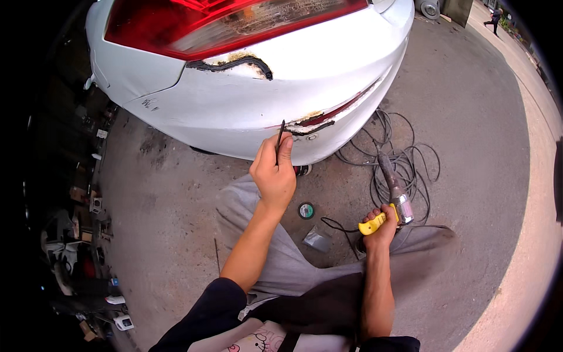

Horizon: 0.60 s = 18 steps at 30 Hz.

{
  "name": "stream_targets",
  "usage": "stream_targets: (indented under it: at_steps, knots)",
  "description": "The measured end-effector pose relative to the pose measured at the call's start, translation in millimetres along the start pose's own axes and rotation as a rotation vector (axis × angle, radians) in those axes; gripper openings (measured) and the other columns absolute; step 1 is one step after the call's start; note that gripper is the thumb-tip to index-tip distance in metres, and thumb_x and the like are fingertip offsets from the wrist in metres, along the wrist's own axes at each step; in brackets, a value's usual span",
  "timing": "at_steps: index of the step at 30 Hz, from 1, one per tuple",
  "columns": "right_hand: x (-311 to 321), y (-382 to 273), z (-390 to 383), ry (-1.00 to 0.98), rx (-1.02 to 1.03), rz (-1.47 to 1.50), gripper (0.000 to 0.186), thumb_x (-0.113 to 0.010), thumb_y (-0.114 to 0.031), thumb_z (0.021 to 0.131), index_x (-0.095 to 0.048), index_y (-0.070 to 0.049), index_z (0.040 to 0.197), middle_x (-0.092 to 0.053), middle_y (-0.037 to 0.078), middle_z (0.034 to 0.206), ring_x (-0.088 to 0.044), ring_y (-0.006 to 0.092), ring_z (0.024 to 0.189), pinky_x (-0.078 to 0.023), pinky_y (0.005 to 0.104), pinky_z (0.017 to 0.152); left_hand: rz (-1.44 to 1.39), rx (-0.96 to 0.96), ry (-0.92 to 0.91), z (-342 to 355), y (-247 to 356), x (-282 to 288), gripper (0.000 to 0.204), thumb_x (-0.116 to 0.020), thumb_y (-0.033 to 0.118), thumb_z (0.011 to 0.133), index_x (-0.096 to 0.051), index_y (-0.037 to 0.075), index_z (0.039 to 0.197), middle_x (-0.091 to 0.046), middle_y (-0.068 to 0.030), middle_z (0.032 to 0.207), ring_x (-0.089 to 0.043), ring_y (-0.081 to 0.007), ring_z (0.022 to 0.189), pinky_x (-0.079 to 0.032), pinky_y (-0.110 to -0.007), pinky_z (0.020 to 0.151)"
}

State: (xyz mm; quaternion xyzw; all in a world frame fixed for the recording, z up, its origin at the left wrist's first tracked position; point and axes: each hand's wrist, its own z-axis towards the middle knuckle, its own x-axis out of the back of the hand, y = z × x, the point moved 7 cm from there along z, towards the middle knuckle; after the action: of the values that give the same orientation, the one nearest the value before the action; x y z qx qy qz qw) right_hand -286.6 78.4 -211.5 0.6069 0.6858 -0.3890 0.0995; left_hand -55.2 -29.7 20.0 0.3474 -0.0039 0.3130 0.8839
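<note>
My left hand [273, 176] is closed on a thin dark pointed rod [281, 132], its tip up against or just in front of the white car bumper [229, 108]. Beside that tip, a black bead [314, 129] runs along a damaged, browned strip below a red reflector [343, 110]. A second black bead [226, 66] with scorched edges lies under the red and clear tail light [234, 26]. My right hand [381, 233] grips the yellow handle of a hot air gun [394, 190]. Its long dirty nozzle points away from me, toward the coiled cable.
Grey cable [425, 155] lies looped on the ground right of the bumper. Between my legs are a round dark disc [306, 210] and a small clear bag [317, 239]. Assorted clutter [82, 234] lines the left side. A person [494, 20] is far off at upper right.
</note>
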Motion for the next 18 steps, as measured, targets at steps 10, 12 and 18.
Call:
stream_targets:
  at_steps: [10, 12, 18]
  knots:
    - [2, -15, 0, 0.008, 0.028, 0.029, 0.013, -0.059, -0.015, 0.081, -0.046, -0.014, 0.084, -0.047, 0.001, 0.066, -0.047, 0.0150, 0.055, -0.041, 0.0311, 0.051, 0.373, -0.173, -0.215, 24, -6, -23, 0.028, -0.079, 0.022, 0.074, -0.056, 0.006, 0.071, -0.059, -0.0048, 0.064, -0.054, -0.0210, 0.050, -0.039, -0.033, 0.044]
    - [4, -14, 1, 0.010, 0.026, 0.037, 0.013, -0.059, -0.015, 0.081, -0.047, -0.014, 0.084, -0.047, 0.001, 0.066, -0.048, 0.0150, 0.055, -0.041, 0.0311, 0.050, 0.372, -0.224, -0.220, 27, -7, -22, 0.030, -0.081, 0.020, 0.073, -0.056, 0.003, 0.070, -0.055, -0.0053, 0.063, -0.046, -0.0172, 0.048, -0.036, -0.030, 0.045]
    - [4, -6, -1, 0.014, 0.038, 0.035, 0.013, -0.059, -0.015, 0.080, -0.047, -0.013, 0.085, -0.048, 0.002, 0.066, -0.048, 0.0155, 0.054, -0.041, 0.0312, 0.050, 0.420, -0.317, -0.264, 35, -11, -14, 0.033, -0.080, 0.021, 0.073, -0.052, 0.005, 0.068, -0.055, -0.0062, 0.063, -0.049, -0.0209, 0.049, -0.037, -0.032, 0.045]
